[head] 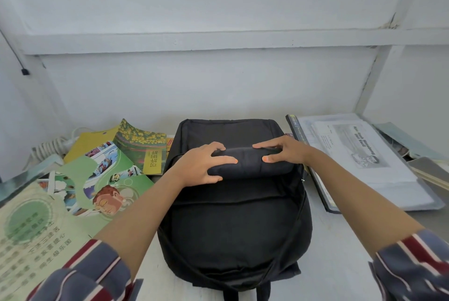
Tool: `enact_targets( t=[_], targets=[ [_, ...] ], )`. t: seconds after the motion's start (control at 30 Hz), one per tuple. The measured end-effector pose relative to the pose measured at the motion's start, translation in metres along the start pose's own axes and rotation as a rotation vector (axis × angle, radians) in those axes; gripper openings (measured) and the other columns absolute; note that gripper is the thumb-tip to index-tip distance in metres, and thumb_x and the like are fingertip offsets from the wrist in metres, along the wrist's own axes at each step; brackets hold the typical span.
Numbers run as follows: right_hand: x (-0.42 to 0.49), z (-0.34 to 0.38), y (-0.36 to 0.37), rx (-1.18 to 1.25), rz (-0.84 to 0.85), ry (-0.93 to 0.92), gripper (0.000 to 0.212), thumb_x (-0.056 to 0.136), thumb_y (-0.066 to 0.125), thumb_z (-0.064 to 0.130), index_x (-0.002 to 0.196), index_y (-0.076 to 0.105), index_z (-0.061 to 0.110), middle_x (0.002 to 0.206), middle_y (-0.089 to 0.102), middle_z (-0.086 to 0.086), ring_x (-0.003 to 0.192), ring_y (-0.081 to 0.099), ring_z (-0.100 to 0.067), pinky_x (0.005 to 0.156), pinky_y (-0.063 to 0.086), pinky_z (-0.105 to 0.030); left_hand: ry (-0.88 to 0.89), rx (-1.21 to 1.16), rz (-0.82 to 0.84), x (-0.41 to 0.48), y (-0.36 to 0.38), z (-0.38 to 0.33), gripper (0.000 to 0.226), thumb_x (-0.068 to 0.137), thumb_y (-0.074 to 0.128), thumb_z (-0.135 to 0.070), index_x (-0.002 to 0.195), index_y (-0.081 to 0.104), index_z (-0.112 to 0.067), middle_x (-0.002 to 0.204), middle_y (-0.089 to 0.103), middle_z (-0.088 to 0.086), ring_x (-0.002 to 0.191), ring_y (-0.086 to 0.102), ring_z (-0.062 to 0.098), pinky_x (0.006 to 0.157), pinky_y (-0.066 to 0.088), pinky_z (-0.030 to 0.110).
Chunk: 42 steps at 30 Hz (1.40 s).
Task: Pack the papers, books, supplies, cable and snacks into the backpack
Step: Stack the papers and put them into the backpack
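Backpack (233,227), black, lies flat in the middle of my view on the white table (340,252), strap end toward me and main compartment unzipped. Both hands are on a rolled-back black flap (247,163) at the opening. The left hand (201,167) grasps the flap's left end, fingers curled over the far side and thumb lying along the near face. The right hand (284,154) grasps the right end the same way, its thumb tip pressed on the near face. From here I cannot tell for sure whether that roll is the bag's own front panel or a separate padded piece. Below it I see only dark lining.

To the left of the backpack the books lie overlapped. A comic book (107,179) with a green cover is on top, and a yellow and flowered book (143,140) touches the bag's left edge. A pale green booklet (31,227) with printed characters lies nearest me. A white coiled cable (48,147) sits behind them by the wall.

To the right, a clear folder (401,196) holds printed papers (359,154). A dark book (297,130) lies along the folder's left side, just beside the bag. More flat items are stacked at the far right edge, too cut off for me to name. Striped sleeves (97,271) cover both arms at the bottom of my view.
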State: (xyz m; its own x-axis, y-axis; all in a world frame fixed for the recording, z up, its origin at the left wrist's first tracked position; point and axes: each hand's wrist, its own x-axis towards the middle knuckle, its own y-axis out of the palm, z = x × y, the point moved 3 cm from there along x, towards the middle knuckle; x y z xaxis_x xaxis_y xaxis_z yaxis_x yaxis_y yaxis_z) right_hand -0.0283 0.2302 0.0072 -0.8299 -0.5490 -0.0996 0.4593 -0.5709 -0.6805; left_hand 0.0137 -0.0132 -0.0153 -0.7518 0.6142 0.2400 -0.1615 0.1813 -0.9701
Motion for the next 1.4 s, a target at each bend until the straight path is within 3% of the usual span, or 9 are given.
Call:
enact_targets(
  t=[0.27,0.53,0.67,0.87,1.0,1.1,1.17,1.27,1.4],
  targets=[
    [-0.007,0.002,0.004,0.057,-0.097,0.01,0.05,0.083,0.069,0.011,0.13,0.054,0.018,0.126,0.053,0.011,0.115,0.044,0.0,0.098,0.03,-0.013,-0.103,-0.112,0.106,0.004,-0.003,0.005,0.053,0.081,0.066,-0.041,0.13,0.046,-0.046,0.136,0.04,-0.006,0.108,0.053,0.014,0.09,0.043,0.028],
    [-0.045,-0.009,-0.018,0.289,-0.406,0.052,0.045,0.079,0.073,0.018,0.119,0.059,0.035,0.122,0.061,-0.001,0.117,0.054,-0.013,0.103,0.04,-0.031,-0.148,-0.224,0.122,0.006,-0.002,0.01,0.052,0.072,0.07,-0.043,0.117,0.047,-0.058,0.126,0.045,-0.015,0.103,0.054,0.009,0.089,0.044,0.028],
    [-0.089,-0.039,-0.056,0.315,-0.623,0.155,0.042,0.083,0.069,0.012,0.122,0.059,0.023,0.115,0.06,-0.008,0.105,0.057,-0.016,0.097,0.04,-0.03,-0.203,-0.284,0.121,0.012,-0.004,0.006,0.053,0.067,0.072,-0.037,0.102,0.045,-0.067,0.119,0.05,-0.019,0.103,0.054,0.006,0.092,0.043,0.03],
    [-0.148,-0.108,-0.099,0.249,-0.852,0.406,0.049,0.083,0.069,0.012,0.129,0.054,0.009,0.125,0.052,-0.014,0.122,0.046,-0.025,0.094,0.036,-0.033,-0.29,-0.313,0.149,0.019,-0.007,-0.001,0.053,0.061,0.072,-0.026,0.089,0.05,-0.066,0.114,0.056,-0.017,0.102,0.053,0.009,0.09,0.042,0.033],
    [-0.166,-0.132,-0.111,0.201,-0.824,0.46,0.052,0.083,0.067,0.008,0.133,0.05,0.006,0.112,0.055,-0.007,0.119,0.047,-0.029,0.093,0.034,-0.031,-0.395,-0.291,0.154,0.025,-0.006,-0.009,0.051,0.064,0.073,-0.016,0.091,0.053,-0.054,0.115,0.054,-0.014,0.102,0.052,0.013,0.083,0.044,0.033],
    [-0.169,-0.141,-0.116,0.169,-0.763,0.481,0.053,0.085,0.066,0.011,0.135,0.048,0.01,0.136,0.045,-0.019,0.126,0.043,-0.031,0.102,0.033,-0.035,-0.482,-0.252,0.147,0.027,-0.003,-0.015,0.048,0.064,0.072,-0.015,0.095,0.056,-0.048,0.116,0.055,-0.011,0.098,0.055,0.016,0.076,0.045,0.032],
    [-0.169,-0.147,-0.119,0.17,-0.727,0.474,0.052,0.085,0.066,0.011,0.134,0.049,0.011,0.139,0.043,-0.018,0.126,0.043,-0.03,0.102,0.033,-0.034,-0.539,-0.208,0.146,0.028,-0.002,-0.02,0.045,0.064,0.072,-0.015,0.095,0.055,-0.044,0.11,0.057,-0.008,0.086,0.056,0.017,0.073,0.042,0.03],
    [-0.169,-0.154,-0.123,0.167,-0.683,0.469,0.052,0.084,0.067,0.012,0.133,0.05,0.013,0.141,0.042,-0.014,0.127,0.042,-0.028,0.102,0.033,-0.034,-0.632,-0.118,0.173,0.034,-0.002,-0.031,0.042,0.066,0.071,-0.013,0.092,0.053,-0.041,0.096,0.062,-0.003,0.075,0.053,0.017,0.08,0.038,0.032],
    [-0.166,-0.159,-0.13,0.186,-0.645,0.439,0.053,0.082,0.069,0.012,0.132,0.051,0.013,0.145,0.039,-0.01,0.131,0.038,-0.027,0.109,0.031,-0.038,-0.734,-0.066,0.26,0.044,-0.003,-0.043,0.042,0.068,0.063,-0.004,0.092,0.052,-0.036,0.094,0.058,-0.002,0.081,0.055,0.021,0.07,0.039,0.029]
  ],
)
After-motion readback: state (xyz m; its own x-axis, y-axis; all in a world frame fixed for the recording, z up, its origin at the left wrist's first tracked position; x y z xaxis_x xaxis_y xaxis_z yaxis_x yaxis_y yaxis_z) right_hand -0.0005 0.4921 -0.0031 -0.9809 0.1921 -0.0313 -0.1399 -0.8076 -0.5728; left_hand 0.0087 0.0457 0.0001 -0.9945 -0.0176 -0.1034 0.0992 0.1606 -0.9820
